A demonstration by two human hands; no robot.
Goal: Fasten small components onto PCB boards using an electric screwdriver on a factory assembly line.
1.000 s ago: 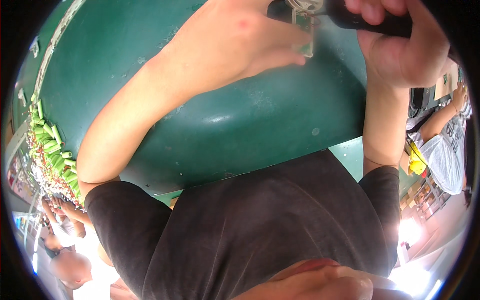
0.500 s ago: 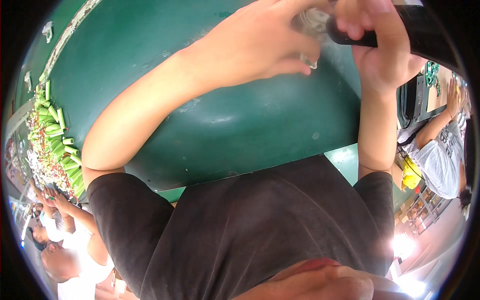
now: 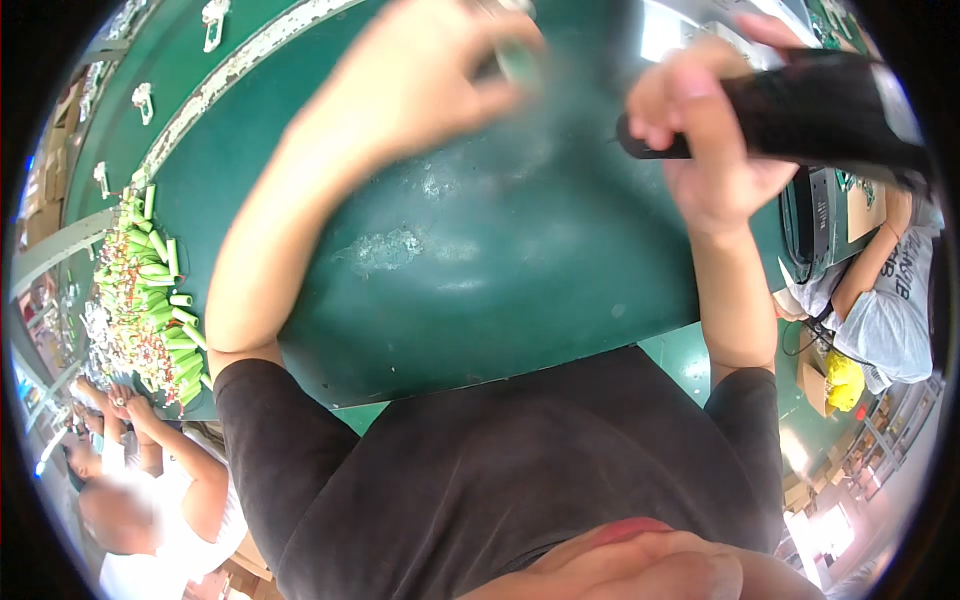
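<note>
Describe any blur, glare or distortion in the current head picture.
Head view: the left hand and its small greenish piece are motion-blurred; soft glare on the green tabletop; the pale strip at left bows with the fisheye; black rim surrounds the image.

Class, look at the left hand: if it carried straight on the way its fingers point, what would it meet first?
Probably the right hand, which grips a black object; the left hand points roughly rightward toward it, though their relative depth is unclear.
</note>
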